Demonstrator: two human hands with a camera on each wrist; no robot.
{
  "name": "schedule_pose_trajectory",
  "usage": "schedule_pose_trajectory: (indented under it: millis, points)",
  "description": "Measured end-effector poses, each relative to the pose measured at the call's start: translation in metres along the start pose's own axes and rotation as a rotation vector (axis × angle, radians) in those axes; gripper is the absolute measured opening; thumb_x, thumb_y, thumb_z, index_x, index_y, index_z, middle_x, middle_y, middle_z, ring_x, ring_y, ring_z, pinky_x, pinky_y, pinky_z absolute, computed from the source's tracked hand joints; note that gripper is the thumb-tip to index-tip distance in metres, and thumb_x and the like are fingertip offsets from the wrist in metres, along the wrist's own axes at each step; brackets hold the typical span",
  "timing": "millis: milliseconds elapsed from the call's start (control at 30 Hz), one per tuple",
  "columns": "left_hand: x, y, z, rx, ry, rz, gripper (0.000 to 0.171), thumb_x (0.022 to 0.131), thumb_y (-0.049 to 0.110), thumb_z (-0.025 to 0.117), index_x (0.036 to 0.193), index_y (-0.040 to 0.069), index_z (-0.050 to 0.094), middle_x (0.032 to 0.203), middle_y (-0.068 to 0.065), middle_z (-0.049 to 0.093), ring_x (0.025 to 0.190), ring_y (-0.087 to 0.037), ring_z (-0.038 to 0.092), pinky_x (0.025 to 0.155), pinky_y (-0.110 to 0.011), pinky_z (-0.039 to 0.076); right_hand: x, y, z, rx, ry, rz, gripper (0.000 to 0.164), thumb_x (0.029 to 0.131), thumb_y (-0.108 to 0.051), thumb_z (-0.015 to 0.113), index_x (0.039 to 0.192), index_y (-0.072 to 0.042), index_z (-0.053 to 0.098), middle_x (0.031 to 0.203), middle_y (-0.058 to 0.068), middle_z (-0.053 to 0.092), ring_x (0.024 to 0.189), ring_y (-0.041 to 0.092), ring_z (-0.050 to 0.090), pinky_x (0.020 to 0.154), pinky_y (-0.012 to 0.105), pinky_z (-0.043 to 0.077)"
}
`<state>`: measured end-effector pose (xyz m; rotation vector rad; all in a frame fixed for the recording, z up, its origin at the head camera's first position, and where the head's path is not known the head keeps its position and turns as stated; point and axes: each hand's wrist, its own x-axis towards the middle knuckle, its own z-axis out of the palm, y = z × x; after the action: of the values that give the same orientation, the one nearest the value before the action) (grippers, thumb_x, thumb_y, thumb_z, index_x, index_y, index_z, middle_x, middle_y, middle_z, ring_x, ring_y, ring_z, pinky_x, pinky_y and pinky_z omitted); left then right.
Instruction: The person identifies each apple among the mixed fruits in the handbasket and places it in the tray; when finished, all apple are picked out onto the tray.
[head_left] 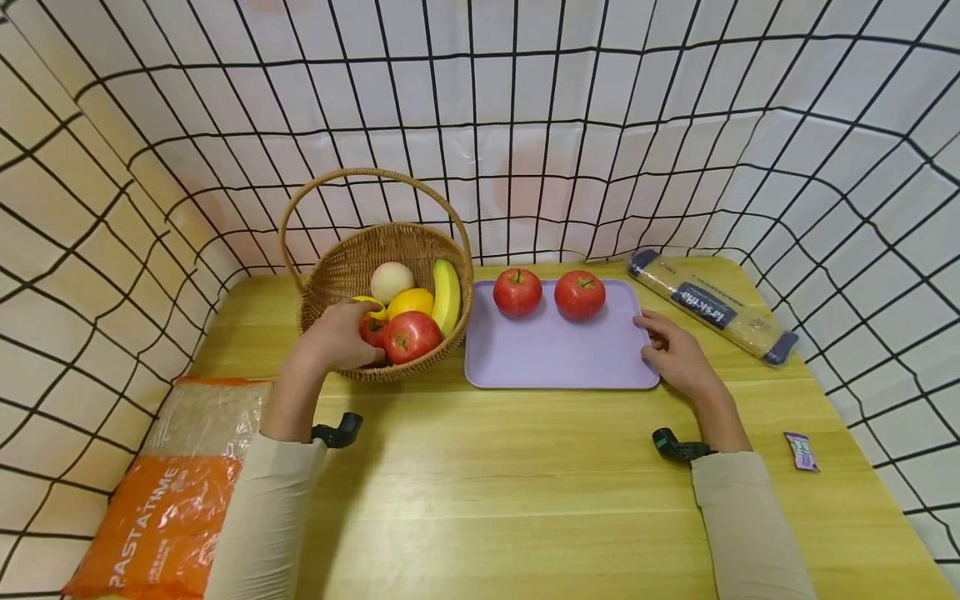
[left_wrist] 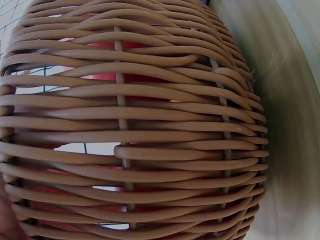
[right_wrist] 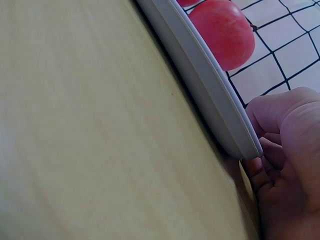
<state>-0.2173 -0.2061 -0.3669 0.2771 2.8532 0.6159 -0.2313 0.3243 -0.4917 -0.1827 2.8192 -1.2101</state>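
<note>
On the left stands a wicker basket (head_left: 348, 258) with a tall handle. My left hand (head_left: 339, 335) reaches over its rim, thumb and fingers around a red apple (head_left: 372, 330), which is partly hidden by the hand. Beside that apple lie another red apple (head_left: 412, 337), a yellow fruit (head_left: 412, 303), a banana (head_left: 446, 296) and a pale round fruit (head_left: 392, 282). Only the basket's woven wall (left_wrist: 150, 112) fills most of the left wrist view. My right hand (head_left: 678, 354) pinches the right edge of a lilac tray (head_left: 558, 354), which carries two red apples (head_left: 517, 292).
A clear packet with dark blue ends (head_left: 712, 307) lies right of the tray. An orange PASTATIME bag (head_left: 165, 500) lies at the front left. At the right is a small purple wrapper (head_left: 802, 451). White walls with black grid lines (head_left: 525, 125) enclose the table.
</note>
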Motion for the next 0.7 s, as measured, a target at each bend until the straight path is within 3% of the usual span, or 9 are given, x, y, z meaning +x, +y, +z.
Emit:
schedule_pose_trajectory:
  millis: [100,200,333,533,700]
  points:
    - [0.001,-0.001,0.002,0.01,0.007,-0.001,0.073,0.078,0.022,0.08,0.144,0.0,0.055,0.142,-0.025,0.058,0.139,-0.048,0.043,0.106,-0.064,0.045,0.0,-0.001,0.0,0.005,-0.005,0.0,0.055,0.099,-0.004,0.055,0.153,-0.005,0.047,0.168,0.016,0.03,0.115,0.031,0.049,0.086,0.019,0.039]
    - [0.002,-0.001,0.003,0.011,0.031,0.004,0.064,0.078,0.022,0.082,0.134,-0.001,0.061,0.125,-0.022,0.066,0.117,-0.042,0.057,0.092,-0.055,0.051,-0.001,-0.002,0.0,0.005,-0.003,0.0,0.055,0.099,-0.004,0.055,0.153,-0.005,0.048,0.168,0.016,0.03,0.116,0.031,0.048,0.088,0.022,0.037]
    - [0.0,-0.001,0.003,0.007,0.085,-0.007,0.059,0.076,0.028,0.086,0.124,0.0,0.066,0.105,-0.017,0.069,0.092,-0.031,0.059,0.078,-0.043,0.051,-0.001,-0.003,0.001,-0.005,-0.001,0.002,0.055,0.099,-0.004,0.054,0.153,-0.005,0.048,0.168,0.015,0.031,0.116,0.031,0.047,0.088,0.024,0.037]
    - [-0.009,-0.002,-0.003,-0.031,0.195,-0.013,0.075,0.073,0.026,0.09,0.134,-0.004,0.061,0.121,-0.025,0.066,0.106,-0.039,0.06,0.089,-0.052,0.056,0.0,0.0,0.003,-0.018,-0.006,0.012,0.055,0.099,-0.005,0.054,0.154,-0.006,0.047,0.168,0.015,0.029,0.118,0.032,0.048,0.092,0.029,0.04]
    - [-0.014,-0.005,-0.003,-0.07,0.305,-0.005,0.075,0.075,0.028,0.089,0.138,0.001,0.059,0.128,-0.024,0.057,0.115,-0.044,0.053,0.092,-0.061,0.055,0.0,0.0,0.001,-0.025,-0.001,0.013,0.056,0.099,-0.005,0.053,0.154,-0.006,0.046,0.169,0.014,0.028,0.119,0.032,0.047,0.093,0.031,0.039]
